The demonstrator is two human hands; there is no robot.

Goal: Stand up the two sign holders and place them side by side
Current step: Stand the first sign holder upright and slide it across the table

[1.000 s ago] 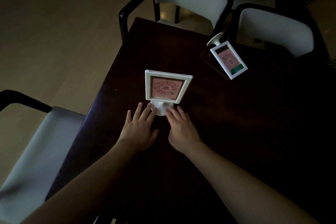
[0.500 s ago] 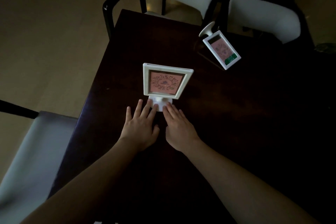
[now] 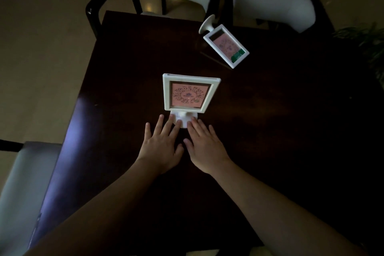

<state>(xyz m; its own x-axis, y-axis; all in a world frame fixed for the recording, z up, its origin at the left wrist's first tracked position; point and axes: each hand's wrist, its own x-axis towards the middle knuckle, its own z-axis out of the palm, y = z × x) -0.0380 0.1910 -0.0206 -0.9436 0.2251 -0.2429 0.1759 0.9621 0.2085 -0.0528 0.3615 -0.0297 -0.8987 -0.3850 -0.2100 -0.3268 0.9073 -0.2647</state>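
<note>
One white-framed sign holder with a pink card stands upright on its round base; the other sign holder lies toppled, well apart.

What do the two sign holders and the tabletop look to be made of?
Standing sign holder: probably white moulded plastic, matte, with a one-piece round base; pink printed card inside. Lying sign holder: same look, glare hinting at a clear cover. Table: dark polished wood or veneer, judging by its faint sheen; grain unreadable in the dim light.
</note>
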